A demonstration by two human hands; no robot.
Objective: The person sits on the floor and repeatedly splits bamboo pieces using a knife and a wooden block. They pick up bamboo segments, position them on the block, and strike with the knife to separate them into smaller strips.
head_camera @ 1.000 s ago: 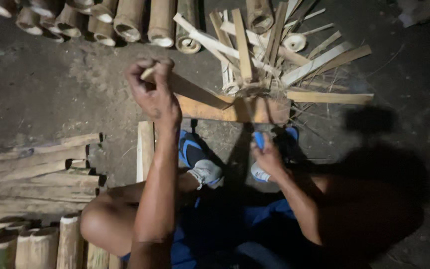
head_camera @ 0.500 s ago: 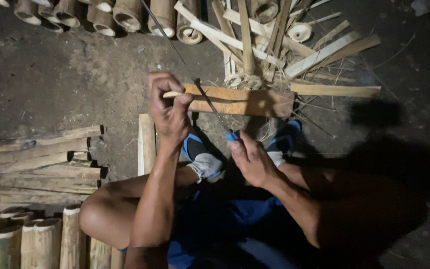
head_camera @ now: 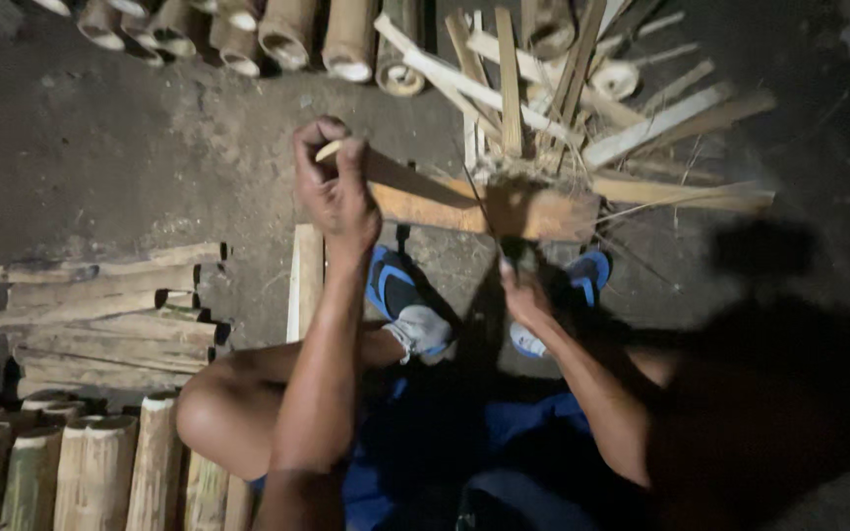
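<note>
Dark earth floor (head_camera: 100, 147) lies under you, with cut bamboo tubes (head_camera: 287, 34) in a row at the far edge and a heap of split strips (head_camera: 582, 108) beside them. Your left hand (head_camera: 332, 187) is closed tight around the near end of a bamboo slat (head_camera: 415, 177), whose far part rests on the wooden block (head_camera: 484, 208) in front of your feet. A half second ago this hand was lower and nearer to your knee; now it is raised and pushed forward, so the slat sits more across the block. Your right hand (head_camera: 523, 290), which was lifted near the blue sandal (head_camera: 405, 295), has come down to the block and seems wrapped on a dark handle (head_camera: 512, 251); I cannot tell clearly how firm this grip is, because of shadow. A thin blade-like line goes up from it to the slat. Stacked split bamboo pieces (head_camera: 100, 305) lie at your left side.
</note>
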